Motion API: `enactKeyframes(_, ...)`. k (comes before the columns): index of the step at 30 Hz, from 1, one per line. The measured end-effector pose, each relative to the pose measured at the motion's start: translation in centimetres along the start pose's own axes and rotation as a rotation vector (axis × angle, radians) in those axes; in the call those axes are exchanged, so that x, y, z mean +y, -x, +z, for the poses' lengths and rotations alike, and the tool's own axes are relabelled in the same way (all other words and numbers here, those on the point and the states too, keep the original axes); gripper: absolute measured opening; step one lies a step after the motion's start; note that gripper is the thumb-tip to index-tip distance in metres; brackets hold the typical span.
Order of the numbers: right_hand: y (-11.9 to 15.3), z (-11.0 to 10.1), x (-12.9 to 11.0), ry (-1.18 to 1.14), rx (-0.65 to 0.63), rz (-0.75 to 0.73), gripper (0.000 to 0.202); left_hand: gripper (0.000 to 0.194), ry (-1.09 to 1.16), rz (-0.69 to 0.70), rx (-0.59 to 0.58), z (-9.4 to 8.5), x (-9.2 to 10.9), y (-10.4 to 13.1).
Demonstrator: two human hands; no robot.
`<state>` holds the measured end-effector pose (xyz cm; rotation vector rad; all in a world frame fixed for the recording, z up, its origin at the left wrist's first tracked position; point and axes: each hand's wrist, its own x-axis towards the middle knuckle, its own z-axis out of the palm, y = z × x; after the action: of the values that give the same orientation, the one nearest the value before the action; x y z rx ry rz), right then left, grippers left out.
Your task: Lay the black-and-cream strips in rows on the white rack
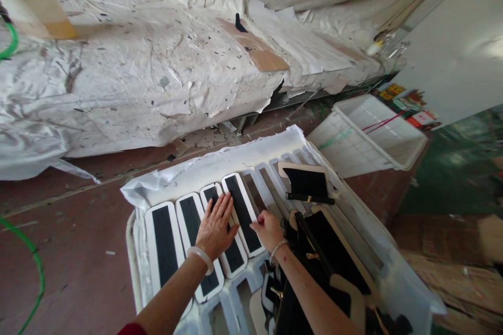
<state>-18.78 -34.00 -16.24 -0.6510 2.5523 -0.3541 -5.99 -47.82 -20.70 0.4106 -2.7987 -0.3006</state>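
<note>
Several long, flat panels with black centres and white rounded borders lie side by side on a slatted white plastic rack [231,303]. My left hand [214,227] rests flat, fingers stretched, across the third panel [234,259] from the left, its fingertips reaching the edge of the rightmost panel [240,208]. With thumb and fingers closed together, my right hand [269,233] grips the right edge of that rightmost panel. Beside and beneath my right forearm is a pile of black pieces with cream borders [334,246], some with gold zip pulls. Another such black piece [308,182] lies apart, further back.
Crumpled white sheeting [129,78] covers a long bench beyond the rack. On it are a brown cardboard piece [261,52] and a yellow-topped jug [37,8]. A white bin [373,136] stands at the back right. A green hose [37,267] curves over the left floor.
</note>
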Motion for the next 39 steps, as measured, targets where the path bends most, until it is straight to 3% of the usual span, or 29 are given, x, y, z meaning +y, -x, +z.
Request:
enactKeyframes(4,-1.9,-0.4,1.4,-0.099,-0.16,-0.012,0.022,0.068,-0.005,0.008,-0.01,0.2,-0.2,0.2)
enactKeyframes(10,-3.4,-0.4,2.7,-0.21,-0.398,-0.005,0.021,0.07,-0.043,0.014,-0.058,0.6,0.0,0.2)
enactKeyframes(15,-4.1,-0.8,3.6,-0.261,-0.481,-0.031,0.025,0.07,-0.082,0.012,-0.098,0.5,0.5,0.2)
enactKeyframes(22,-3.7,-1.3,3.6,-0.15,-0.465,-0.103,0.022,0.068,-0.1,0.018,-0.114,0.5,0.7,0.2)
enactKeyframes(33,-2.3,-3.0,0.1,0.291,-0.266,-0.21,0.019,0.064,-0.099,0.044,-0.056,0.2,1.1,-0.3)
enactKeyframes(39,-0.8,-3.7,-0.5,0.372,-0.188,-0.308,0.018,0.064,-0.123,0.01,-0.04,0.7,1.7,-0.4)
